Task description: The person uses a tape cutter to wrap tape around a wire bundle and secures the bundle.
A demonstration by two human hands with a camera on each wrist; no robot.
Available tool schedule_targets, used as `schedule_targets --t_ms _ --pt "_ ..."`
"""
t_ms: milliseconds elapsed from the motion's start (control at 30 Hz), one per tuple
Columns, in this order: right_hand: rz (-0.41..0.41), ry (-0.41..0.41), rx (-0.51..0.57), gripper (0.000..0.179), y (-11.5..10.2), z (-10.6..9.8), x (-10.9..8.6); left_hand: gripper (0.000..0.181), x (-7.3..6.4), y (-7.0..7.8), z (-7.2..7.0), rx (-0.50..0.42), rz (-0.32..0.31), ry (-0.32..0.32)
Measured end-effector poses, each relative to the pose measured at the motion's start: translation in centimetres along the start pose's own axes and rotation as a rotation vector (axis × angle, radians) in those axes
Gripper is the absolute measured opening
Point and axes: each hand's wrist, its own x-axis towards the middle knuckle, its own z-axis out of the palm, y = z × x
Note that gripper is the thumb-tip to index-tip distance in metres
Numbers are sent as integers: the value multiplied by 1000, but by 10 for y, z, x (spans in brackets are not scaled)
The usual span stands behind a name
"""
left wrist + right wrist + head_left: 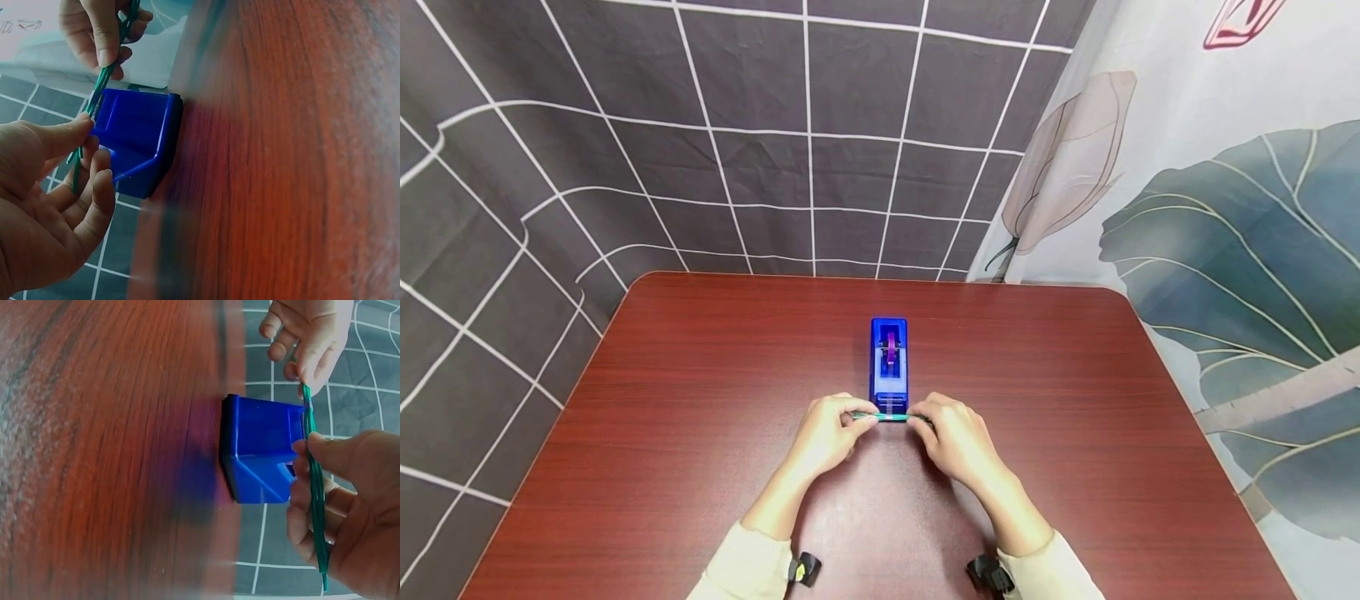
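Observation:
A bundle of thin green strands (892,417) stretches sideways across the near end of a blue tape dispenser (891,387). My left hand (826,435) pinches the left end of the bundle between thumb and forefinger, and short tips stick out past the fingers in the left wrist view. On the other side my right hand (958,435) pinches it too, with a longer length of strands (318,519) running along its palm. Inside the dispenser sits a purple roll (891,348). A strip of tape leads toward the strands at the near end.
The dispenser stands on a reddish-brown wooden table (715,375) with rounded far corners. Behind and to the left hangs a grey gridded cloth (760,167). A white curtain (1157,50) with leaf prints hangs at the right.

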Motion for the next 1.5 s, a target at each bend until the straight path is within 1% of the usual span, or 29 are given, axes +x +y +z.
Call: schedule_targets --t_ms 133,300,400,567,633,767,833,900,1067,1333,1500 --pt "5 -9 -1 5 0 1 1 7 0 -1 0 -6 6 13" --pt "10 -8 28 4 0 4 2 7 1 -2 2 9 35 39" --pt "7 1 56 5 1 6 3 7 1 -2 2 10 28 42" --pt "-3 23 80 6 4 8 2 16 2 -1 2 -19 -39 25" --pt "-6 28 84 5 5 9 2 21 3 -1 2 -14 -69 24" --pt "-15 32 90 5 5 10 2 23 5 0 1 24 -122 28" --pt "-18 34 92 5 5 11 1 22 6 -1 1 41 -134 32" --pt "-21 40 89 5 5 11 1 20 6 -2 1 50 -133 42" --pt "-23 51 85 5 5 11 2 19 6 -2 1 19 -131 58" --pt "-5 50 97 4 5 10 2 19 6 -4 1 -22 -140 60" --pt "7 57 104 4 5 11 2 18 6 -4 2 -34 -124 68"
